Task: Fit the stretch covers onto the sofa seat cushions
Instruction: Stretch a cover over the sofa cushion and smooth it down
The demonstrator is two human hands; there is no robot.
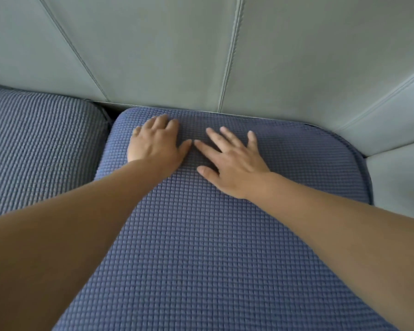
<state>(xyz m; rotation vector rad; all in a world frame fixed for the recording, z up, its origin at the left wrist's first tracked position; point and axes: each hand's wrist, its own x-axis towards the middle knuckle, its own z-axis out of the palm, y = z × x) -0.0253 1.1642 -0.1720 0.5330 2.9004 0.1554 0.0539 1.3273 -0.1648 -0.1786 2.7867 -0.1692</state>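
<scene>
A seat cushion in a blue waffle-textured stretch cover (pixel 213 247) fills the middle of the head view, its far edge against the sofa back. My left hand (pixel 157 143) lies flat on the cover near the far left corner, its fingertips bent slightly over the rounded far edge. My right hand (pixel 232 163) presses flat beside it with fingers spread. The thumb of the left hand nearly touches the right index finger. A second cushion in the same blue cover (pixel 38 149) sits to the left, separated by a dark gap.
The grey-green leather sofa back (pixel 177 51) with stitched seams rises behind both cushions. A matching armrest (pixel 399 182) borders the right side of the cushion under my hands.
</scene>
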